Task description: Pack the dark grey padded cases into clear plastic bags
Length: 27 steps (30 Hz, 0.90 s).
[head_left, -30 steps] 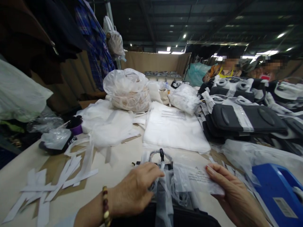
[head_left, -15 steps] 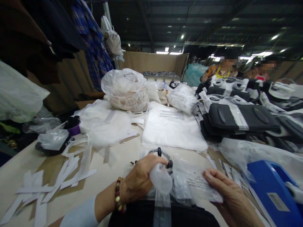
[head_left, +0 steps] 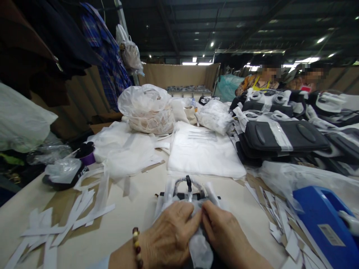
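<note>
Table point(head_left: 134, 220): pale beige. Paper strips point(head_left: 64, 224): white. Plastic bag point(head_left: 193, 201) under both hands: clear, over a black item. Folded cloth point(head_left: 204, 153): white with grey print lines. Cases point(head_left: 283, 138): black with white bands. Box point(head_left: 325, 224): bright blue. Hanging shirt point(head_left: 109, 56): blue plaid. Bracelet point(head_left: 137, 246): brown and cream beads.

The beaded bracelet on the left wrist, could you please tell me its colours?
The bracelet has dark brown, reddish and pale yellow beads, seen best in the head view.

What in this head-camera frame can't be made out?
- Item inside the clear bag: head view, covered by left hand and right hand.
- Print on the folded white bag: head view, too small.
- Blue case: head view, cut off by the right edge.
</note>
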Motion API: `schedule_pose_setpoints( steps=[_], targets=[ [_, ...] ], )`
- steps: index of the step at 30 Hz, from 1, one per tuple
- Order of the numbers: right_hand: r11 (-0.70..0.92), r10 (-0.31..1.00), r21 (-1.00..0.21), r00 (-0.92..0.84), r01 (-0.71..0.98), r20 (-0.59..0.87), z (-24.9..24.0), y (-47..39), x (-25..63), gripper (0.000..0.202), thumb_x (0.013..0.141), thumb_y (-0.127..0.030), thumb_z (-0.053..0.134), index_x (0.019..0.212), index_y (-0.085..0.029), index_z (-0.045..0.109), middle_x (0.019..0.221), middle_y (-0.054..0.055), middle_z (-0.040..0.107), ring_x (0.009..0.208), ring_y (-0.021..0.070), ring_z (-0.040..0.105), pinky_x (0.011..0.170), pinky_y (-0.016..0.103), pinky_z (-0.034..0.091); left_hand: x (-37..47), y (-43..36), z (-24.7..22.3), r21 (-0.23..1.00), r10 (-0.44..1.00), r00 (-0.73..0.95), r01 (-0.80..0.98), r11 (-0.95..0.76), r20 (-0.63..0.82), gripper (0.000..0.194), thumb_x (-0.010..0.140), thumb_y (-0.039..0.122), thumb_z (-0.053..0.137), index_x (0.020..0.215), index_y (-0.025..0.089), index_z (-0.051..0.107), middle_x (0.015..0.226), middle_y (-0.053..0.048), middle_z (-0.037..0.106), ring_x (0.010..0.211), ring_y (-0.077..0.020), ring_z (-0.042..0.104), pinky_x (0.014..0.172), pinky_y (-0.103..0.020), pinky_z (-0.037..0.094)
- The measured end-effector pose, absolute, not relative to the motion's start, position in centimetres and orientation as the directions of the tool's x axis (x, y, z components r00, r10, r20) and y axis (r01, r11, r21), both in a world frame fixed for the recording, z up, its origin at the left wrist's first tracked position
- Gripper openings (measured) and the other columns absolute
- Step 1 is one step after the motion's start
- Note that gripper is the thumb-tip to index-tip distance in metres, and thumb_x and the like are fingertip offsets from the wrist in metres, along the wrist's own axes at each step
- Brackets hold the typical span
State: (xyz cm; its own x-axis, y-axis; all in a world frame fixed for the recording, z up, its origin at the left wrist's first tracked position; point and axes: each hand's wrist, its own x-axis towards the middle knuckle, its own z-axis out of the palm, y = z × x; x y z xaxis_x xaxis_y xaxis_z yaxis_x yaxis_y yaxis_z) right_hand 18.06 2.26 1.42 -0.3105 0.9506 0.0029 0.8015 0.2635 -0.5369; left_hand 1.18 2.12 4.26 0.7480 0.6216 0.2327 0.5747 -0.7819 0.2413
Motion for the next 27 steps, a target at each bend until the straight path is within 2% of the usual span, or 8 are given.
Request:
schedule_pose_setpoints(
  steps=[4,8,10,12,14,18,21,27],
  targets=[
    [0.304,0.937,-0.553,-0.348,0.775,0.028,3.1,2.0,20.1,0.017,0.084,-0.029,0.042,0.086,-0.021,0.056,0.078,0.006,0.063,0.070,0.0217,0.061,0.060,0.030,0.039,0.9,1.2,1.0,-0.096,0.531,0.815,0.563,-0.821,0.234,0.035,0.082,0.019,0.047,0.114,0.004,0.049,0.095,-0.013,0.061,0.085,-0.0261,0.054,0.079,-0.043,0.047],
    [0.095,0.995,-0.738,-0.086,0.668,0.051,3.7,3.4,24.1,0.028,0.082,-0.046,0.045,0.077,-0.022,0.059,0.071,0.003,0.062,0.065,0.0180,0.057,0.062,0.030,0.041,0.2,0.9,0.2,-0.288,0.417,0.829,0.531,-0.797,0.374,0.029,0.084,0.010,0.043,0.112,0.010,0.051,0.101,-0.012,0.064,0.093,-0.0263,0.056,0.081,-0.041,0.043],
    [-0.038,0.999,-0.814,0.030,0.580,-0.025,2.1,4.6,25.8,0.030,0.080,-0.046,0.044,0.071,-0.021,0.058,0.067,0.003,0.062,0.062,0.0193,0.058,0.058,0.031,0.042,0.0,1.2,1.1,-0.242,0.416,0.827,0.523,-0.818,0.379,0.021,0.085,0.012,0.045,0.104,0.014,0.054,0.096,-0.010,0.065,0.086,-0.0239,0.058,0.074,-0.036,0.045],
    [-0.090,0.996,-0.864,0.038,0.496,-0.082,-0.2,5.8,26.7,0.025,0.074,-0.042,0.047,0.071,-0.020,0.059,0.069,0.004,0.064,0.065,0.0213,0.060,0.059,0.033,0.044,0.1,2.2,2.7,-0.066,0.500,0.793,0.553,-0.831,0.349,0.015,0.086,0.020,0.049,0.100,0.018,0.055,0.093,-0.007,0.065,0.082,-0.0222,0.058,0.070,-0.033,0.046],
    [-0.066,0.998,-0.893,0.019,0.445,-0.064,-2.3,6.7,26.9,0.022,0.069,-0.036,0.050,0.078,-0.019,0.062,0.079,0.006,0.067,0.077,0.0229,0.062,0.071,0.036,0.047,0.6,4.0,4.3,0.091,0.601,0.733,0.607,-0.789,0.319,0.023,0.086,0.021,0.047,0.108,0.018,0.053,0.102,-0.008,0.061,0.093,-0.0233,0.056,0.079,-0.036,0.047],
    [-0.010,1.000,-0.944,0.000,0.330,-0.011,-4.2,8.4,26.4,0.027,0.070,-0.033,0.048,0.088,-0.018,0.063,0.095,0.008,0.066,0.094,0.0221,0.057,0.090,0.038,0.039,2.6,8.9,5.6,0.167,0.757,0.633,0.739,-0.653,0.163,0.040,0.081,0.007,0.039,0.119,0.012,0.048,0.119,-0.014,0.053,0.111,-0.0265,0.047,0.095,-0.044,0.040],
    [-0.037,0.996,-0.973,-0.068,0.228,-0.054,-4.2,10.0,25.9,0.026,0.068,-0.033,0.048,0.083,-0.018,0.063,0.086,0.006,0.064,0.083,0.0193,0.057,0.078,0.035,0.043,4.0,11.5,5.0,0.195,0.810,0.581,0.806,-0.559,-0.080,0.031,0.078,0.010,0.046,0.107,0.012,0.056,0.106,-0.011,0.061,0.101,-0.0250,0.054,0.090,-0.041,0.043],
    [-0.215,0.906,-0.976,-0.364,0.044,-0.216,-4.2,13.5,24.2,0.024,0.060,-0.032,0.054,0.074,-0.014,0.061,0.054,-0.005,0.050,0.046,0.0070,0.043,0.047,0.022,0.034,5.7,12.5,4.6,0.135,0.795,0.578,0.816,-0.563,-0.181,0.014,0.070,0.011,0.050,0.079,0.016,0.060,0.082,-0.006,0.065,0.079,-0.0225,0.061,0.069,-0.031,0.046]
  ],
)
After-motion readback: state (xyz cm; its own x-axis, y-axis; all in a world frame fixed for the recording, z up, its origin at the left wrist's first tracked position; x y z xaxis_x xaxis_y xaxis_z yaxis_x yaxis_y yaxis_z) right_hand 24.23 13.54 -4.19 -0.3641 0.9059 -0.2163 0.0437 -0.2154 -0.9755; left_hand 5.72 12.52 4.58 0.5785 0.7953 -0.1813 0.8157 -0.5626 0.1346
